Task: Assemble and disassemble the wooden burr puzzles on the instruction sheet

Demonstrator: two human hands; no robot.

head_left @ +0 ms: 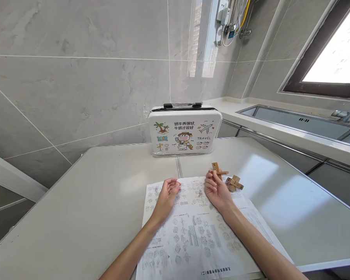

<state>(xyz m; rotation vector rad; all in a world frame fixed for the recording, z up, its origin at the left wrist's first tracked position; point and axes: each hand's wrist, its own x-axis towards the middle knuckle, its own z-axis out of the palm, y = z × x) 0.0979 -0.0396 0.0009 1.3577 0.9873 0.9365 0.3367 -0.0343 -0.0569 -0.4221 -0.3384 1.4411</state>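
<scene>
My right hand (217, 190) is closed round wooden puzzle pieces (216, 166). One flat piece stands up with a dark "2" on it, and a thin stick-like part points right. How the pieces join is partly hidden by my fingers. Just right of that hand lies a cross-shaped wooden block puzzle (235, 183), with dark marks on its ends. My left hand (169, 192) hovers over or rests on the left part of a printed sheet (189, 264); its fingers are loosely bent, with nothing seen in them. The sheet carries many small line drawings and reaches under both forearms.
A white carry case (186, 134) with cartoon prints stands upright at the back of the white table (76, 217), near the tiled wall. A seam runs across the tabletop beneath the case. To the right, a counter holds a sink (297, 120) and a tap (348, 112).
</scene>
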